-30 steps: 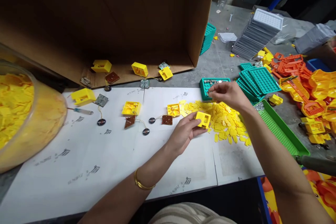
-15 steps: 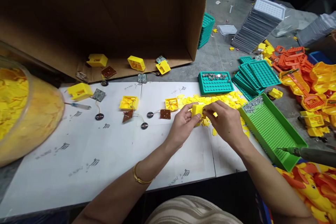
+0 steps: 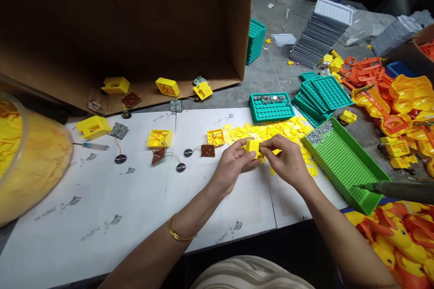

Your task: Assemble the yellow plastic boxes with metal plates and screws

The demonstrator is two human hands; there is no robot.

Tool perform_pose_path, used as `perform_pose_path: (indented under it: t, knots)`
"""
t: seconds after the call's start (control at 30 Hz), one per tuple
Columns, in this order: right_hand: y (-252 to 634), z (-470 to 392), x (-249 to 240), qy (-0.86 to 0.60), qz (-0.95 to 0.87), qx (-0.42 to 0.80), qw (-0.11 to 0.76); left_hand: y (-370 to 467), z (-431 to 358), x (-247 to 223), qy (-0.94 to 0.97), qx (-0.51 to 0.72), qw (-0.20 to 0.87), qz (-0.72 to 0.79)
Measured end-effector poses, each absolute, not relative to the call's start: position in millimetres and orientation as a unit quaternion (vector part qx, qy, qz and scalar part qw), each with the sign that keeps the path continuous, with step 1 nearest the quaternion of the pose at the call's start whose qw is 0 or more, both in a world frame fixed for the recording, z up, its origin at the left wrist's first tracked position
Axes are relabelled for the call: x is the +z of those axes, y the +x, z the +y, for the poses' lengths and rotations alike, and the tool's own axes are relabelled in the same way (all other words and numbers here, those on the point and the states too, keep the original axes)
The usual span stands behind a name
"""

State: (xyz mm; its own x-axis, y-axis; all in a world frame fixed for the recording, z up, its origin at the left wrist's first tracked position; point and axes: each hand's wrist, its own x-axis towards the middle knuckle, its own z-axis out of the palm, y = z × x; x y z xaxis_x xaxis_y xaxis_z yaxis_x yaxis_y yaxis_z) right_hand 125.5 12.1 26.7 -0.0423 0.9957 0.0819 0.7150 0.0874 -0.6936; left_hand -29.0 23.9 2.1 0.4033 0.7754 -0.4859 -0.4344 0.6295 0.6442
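Observation:
My left hand [image 3: 233,162] is closed around a small yellow plastic box [image 3: 252,146] with a grid of holes in its face. My right hand [image 3: 284,157] pinches at the right side of that box; whatever its fingertips hold is too small to make out. Below and behind both hands spreads a pile of flat yellow pieces [image 3: 288,128]. Just left of the hands lies an open yellow housing [image 3: 215,137], with a brown circuit board [image 3: 208,151] and a round black speaker [image 3: 188,152] wired together.
A green basket [image 3: 352,167] with small metal screws stands at right, an electric screwdriver [image 3: 403,191] reaching over it. Behind the pile sits a teal tray [image 3: 271,113] of button cells. A cardboard box [image 3: 233,63] fills the back left; a tub of yellow parts [image 3: 44,162] stands left.
The whole view has shifted slightly, so most things sit further left. My left hand still holds the yellow box, while my right fingers have stayed at its side and drawn closer together.

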Motion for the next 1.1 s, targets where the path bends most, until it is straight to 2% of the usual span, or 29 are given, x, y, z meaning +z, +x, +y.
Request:
perform_pose_path:
  t: [0.17, 0.27, 0.33, 0.43, 0.5, 0.57, 0.83, 0.97, 1.1]
  knots:
    - [126.8, 19.4, 24.7, -0.608, -0.506, 0.494, 0.361, -30.0, 26.2, 3.9, 0.208, 0.366, 0.826, 0.375]
    - [133.9, 26.8, 23.7, -0.57, -0.477, 0.572, 0.347, -30.3, 28.9, 5.4, 0.192, 0.359, 0.831, 0.38]
    - [143.5, 37.8, 22.5, -0.575, -0.497, 0.535, 0.368, -30.9, 30.7, 6.4, 0.171, 0.356, 0.834, 0.385]
    - [161.7, 66.0, 19.0, -0.634, -0.579, 0.307, 0.41, -32.0, 32.6, 7.0, 0.15, 0.36, 0.83, 0.398]
    - [170.5, 88.7, 16.7, -0.653, -0.627, 0.168, 0.391, -32.5, 33.3, 6.9, 0.143, 0.366, 0.824, 0.407]
    - [172.9, 108.6, 14.8, -0.654, -0.658, 0.112, 0.357, -32.9, 34.0, 6.6, 0.143, 0.37, 0.822, 0.41]
    - [162.4, 132.1, 12.5, -0.67, -0.702, 0.093, 0.224, -33.5, 36.2, 6.0, 0.146, 0.392, 0.807, 0.418]
    - [170.1, 138.3, 15.5, -0.679, -0.694, 0.133, 0.199, -33.1, 36.1, 6.7, 0.143, 0.402, 0.801, 0.42]
    - [173.4, 134.2, 19.1, -0.673, -0.696, 0.135, 0.21, -33.3, 35.4, 5.7, 0.158, 0.396, 0.803, 0.416]
